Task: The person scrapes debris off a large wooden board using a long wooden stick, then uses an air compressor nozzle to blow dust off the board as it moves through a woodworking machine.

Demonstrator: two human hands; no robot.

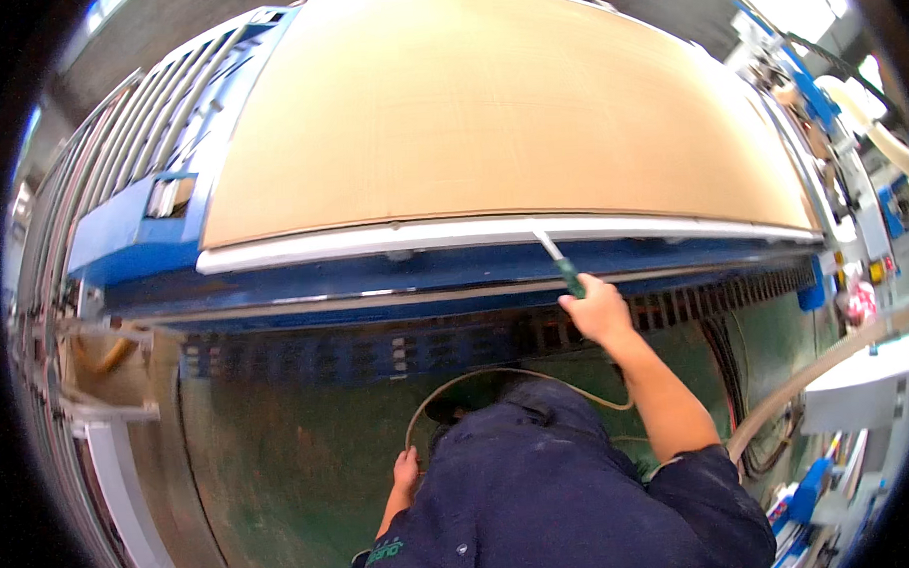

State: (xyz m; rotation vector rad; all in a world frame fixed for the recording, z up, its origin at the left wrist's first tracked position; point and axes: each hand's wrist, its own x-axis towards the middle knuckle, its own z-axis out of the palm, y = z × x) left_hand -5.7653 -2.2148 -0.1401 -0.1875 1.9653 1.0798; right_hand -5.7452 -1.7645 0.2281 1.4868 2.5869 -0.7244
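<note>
My right hand [598, 309] is closed around a green-handled air blow gun [566, 272]. Its pale, straight nozzle points away from me, with the tip at the white front edge strip [373, 241] of a large machine bed. A tan board [499, 112] covers that bed. Low and to the left, my left hand [407, 471] grips a thin, pale hose [448, 386]. The hose arcs in front of my body and passes toward my right forearm, where its end is hidden.
Grey rollers [182, 88] on a blue frame [132, 230] stand at the left. A dark cable chain [377, 355] runs below the bed's front over the green floor [280, 460]. A thick beige hose [808, 372] and a grey cabinet [859, 400] are at the right.
</note>
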